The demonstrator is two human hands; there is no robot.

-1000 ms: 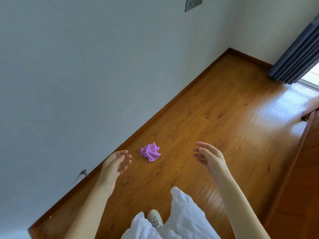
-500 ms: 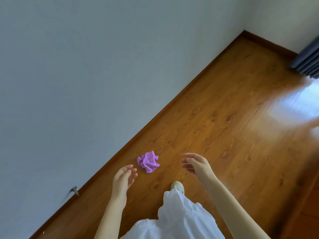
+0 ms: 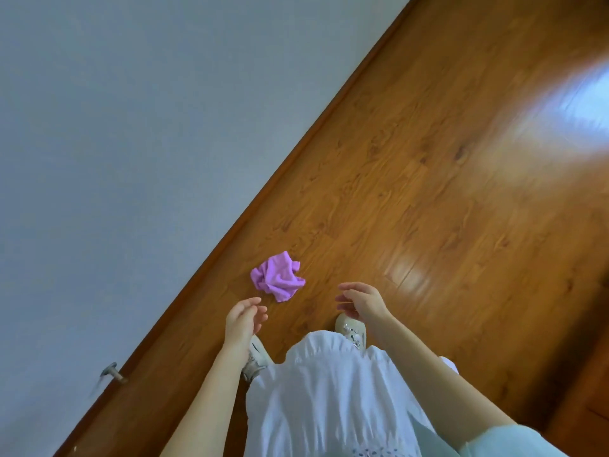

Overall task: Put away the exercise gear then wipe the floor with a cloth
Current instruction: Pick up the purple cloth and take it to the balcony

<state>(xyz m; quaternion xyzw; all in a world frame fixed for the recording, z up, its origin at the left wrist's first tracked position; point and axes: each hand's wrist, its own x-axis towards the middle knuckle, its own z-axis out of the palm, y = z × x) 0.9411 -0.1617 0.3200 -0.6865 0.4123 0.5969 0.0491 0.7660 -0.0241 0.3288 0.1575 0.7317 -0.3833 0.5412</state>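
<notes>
A crumpled purple cloth [image 3: 277,277] lies on the wooden floor [image 3: 428,192], close to the skirting board. My left hand [image 3: 243,319] hovers just below and left of the cloth, fingers apart and empty. My right hand [image 3: 361,301] hangs to the cloth's right, a short gap away, fingers loosely spread with nothing in them. Neither hand touches the cloth. No exercise gear is in view.
A pale wall [image 3: 131,143] with a brown skirting board [image 3: 296,150] runs diagonally on the left. A metal door stop [image 3: 112,373] sticks out low on the wall. My white skirt [image 3: 329,397] and two pale shoes [image 3: 351,328] are below the hands.
The view has tipped down and moved closer to the cloth. Both hands have come nearer to it, staying open and empty. The curtain and window have left the view.
</notes>
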